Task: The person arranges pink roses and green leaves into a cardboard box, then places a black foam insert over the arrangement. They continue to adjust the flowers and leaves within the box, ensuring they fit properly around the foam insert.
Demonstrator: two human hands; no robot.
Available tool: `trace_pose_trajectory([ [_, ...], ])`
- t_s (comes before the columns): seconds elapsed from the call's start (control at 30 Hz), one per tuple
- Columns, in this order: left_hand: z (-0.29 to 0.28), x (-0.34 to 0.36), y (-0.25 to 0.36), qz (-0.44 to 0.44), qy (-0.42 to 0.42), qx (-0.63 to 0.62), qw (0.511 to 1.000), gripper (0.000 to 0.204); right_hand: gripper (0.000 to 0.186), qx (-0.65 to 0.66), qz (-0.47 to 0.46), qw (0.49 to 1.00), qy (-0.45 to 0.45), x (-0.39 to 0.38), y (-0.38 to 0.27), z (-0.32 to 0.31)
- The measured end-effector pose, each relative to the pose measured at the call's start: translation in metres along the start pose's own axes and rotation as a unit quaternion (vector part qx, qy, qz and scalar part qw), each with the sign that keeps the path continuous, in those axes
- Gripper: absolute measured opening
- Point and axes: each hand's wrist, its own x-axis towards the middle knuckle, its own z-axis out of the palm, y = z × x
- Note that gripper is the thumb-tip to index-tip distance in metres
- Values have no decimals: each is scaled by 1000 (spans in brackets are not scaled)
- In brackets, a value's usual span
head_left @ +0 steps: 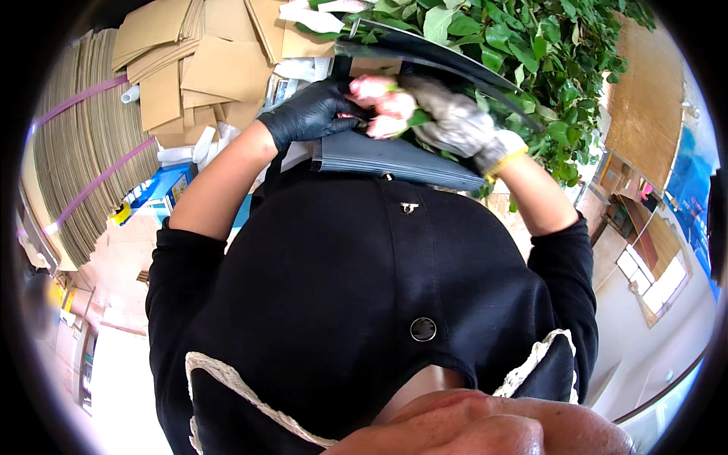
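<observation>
Several pale pink roses (392, 106) with a few green leaves lie between my two hands. My left hand (309, 114), in a black glove, is closed, its fingers curled round the left side of the blooms. On the other side is my right hand (455, 125), in a grey-white glove with a yellow cuff. Motion smears it, so its fingers cannot be read; it is close to the leaves and stems. Just below the roses, nearer my body, lies a stack of dark blue-grey sheets (398, 158). A dark curved panel (444, 51) stands beyond the hands.
Dense leafy stems (531, 68) fill the far right, behind the panel. Flat brown cardboard pieces (224, 68) are heaped at far left, beside a tall cardboard bundle (87, 144) with purple straps. A blue box (168, 186) and white foam sleeves (203, 145) sit near my left forearm.
</observation>
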Motion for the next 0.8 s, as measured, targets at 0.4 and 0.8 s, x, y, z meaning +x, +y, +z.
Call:
trace_pose_trajectory([
  [0.4, -15, 13, 25, 39, 175, 267, 947, 47, 62, -133, -20, 988, 75, 20, 13, 32],
  [0.8, -3, 18, 4, 15, 142, 13, 990, 27, 57, -22, 82, 995, -55, -9, -50, -66],
])
